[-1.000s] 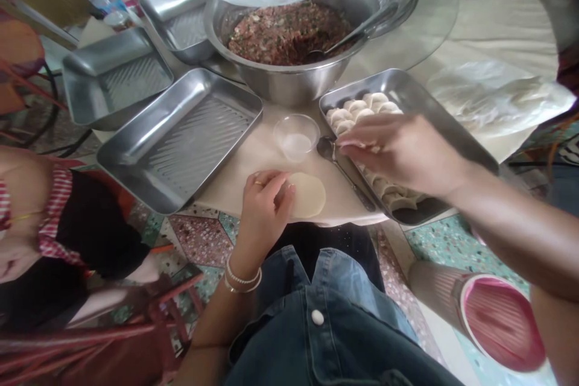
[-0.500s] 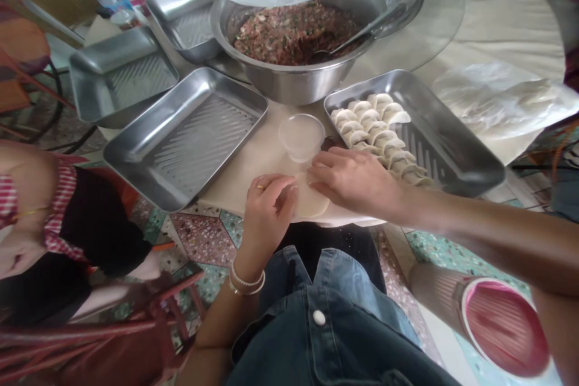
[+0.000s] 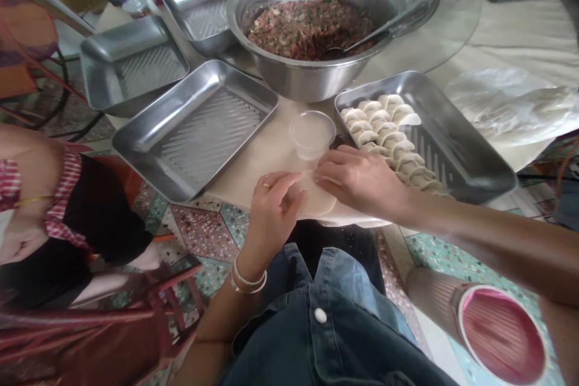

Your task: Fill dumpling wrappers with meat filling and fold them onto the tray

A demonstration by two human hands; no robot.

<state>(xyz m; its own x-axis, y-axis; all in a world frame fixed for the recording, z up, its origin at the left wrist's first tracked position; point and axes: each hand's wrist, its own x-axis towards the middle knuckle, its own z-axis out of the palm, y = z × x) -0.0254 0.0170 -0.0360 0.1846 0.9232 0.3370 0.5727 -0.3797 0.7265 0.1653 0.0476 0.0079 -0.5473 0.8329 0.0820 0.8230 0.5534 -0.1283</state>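
A round pale dumpling wrapper (image 3: 319, 200) lies on the table edge in front of me. My left hand (image 3: 271, 211) rests on its left side, fingers curled and pinching its rim. From the right, my right hand (image 3: 357, 178) comes down on the wrapper's upper edge, its fingertips pressed onto it. A small clear plastic cup (image 3: 312, 134) stands just beyond both hands. Right of it, a steel tray (image 3: 456, 151) holds rows of folded dumplings (image 3: 389, 129). Behind sits a big steel bowl (image 3: 298, 81) of minced meat filling (image 3: 312, 27) with a spoon (image 3: 375, 33) in it.
An empty ribbed steel tray (image 3: 194, 129) lies left of the cup, with two more (image 3: 131, 66) (image 3: 201, 6) behind it. Plastic-wrapped wrappers (image 3: 511, 102) sit at the right. Another person in a black and red-checked top (image 3: 54, 217) is at my left. A pink-lined bin (image 3: 493, 325) stands on the floor.
My right hand left the dumpling tray and came down left onto the wrapper beside my left hand. The dumplings it covered now show. The view shifted slightly.
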